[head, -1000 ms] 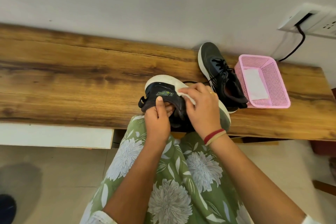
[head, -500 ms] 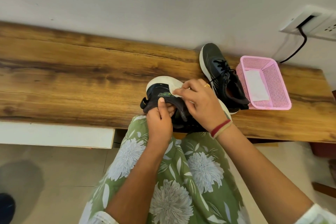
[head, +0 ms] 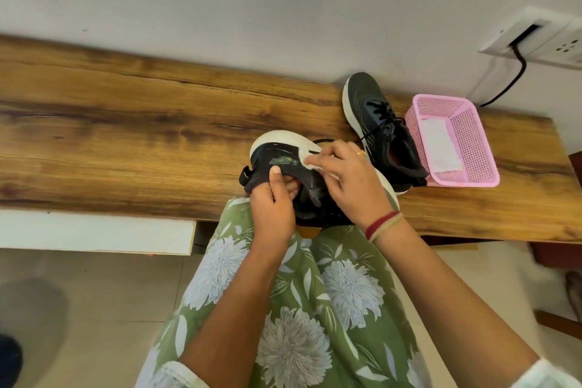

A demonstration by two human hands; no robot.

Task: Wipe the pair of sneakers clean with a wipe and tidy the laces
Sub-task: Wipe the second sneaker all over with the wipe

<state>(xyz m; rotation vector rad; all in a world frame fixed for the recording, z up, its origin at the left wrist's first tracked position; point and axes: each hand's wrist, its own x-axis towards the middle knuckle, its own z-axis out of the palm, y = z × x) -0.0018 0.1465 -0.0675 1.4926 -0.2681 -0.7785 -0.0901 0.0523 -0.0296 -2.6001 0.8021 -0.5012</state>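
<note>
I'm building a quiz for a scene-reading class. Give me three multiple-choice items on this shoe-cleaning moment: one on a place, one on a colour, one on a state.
1. Where does the second black sneaker stand?
A on the floor
B on the wooden bench, beside the basket
C inside the basket

2. What colour is the mesh plastic basket?
A pink
B blue
C green

3. What is the right hand doing?
A resting idle
B tying laces
C pressing a white wipe on the held sneaker

Key: B, it sits on the wood; A, plainly pink; C, the wipe shows under the fingers.

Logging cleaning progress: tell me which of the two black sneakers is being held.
The black white-soled sneaker at the wooden bench's front edge, gripped by both hands; the other sneaker stands untouched beside the pink basket.
</note>
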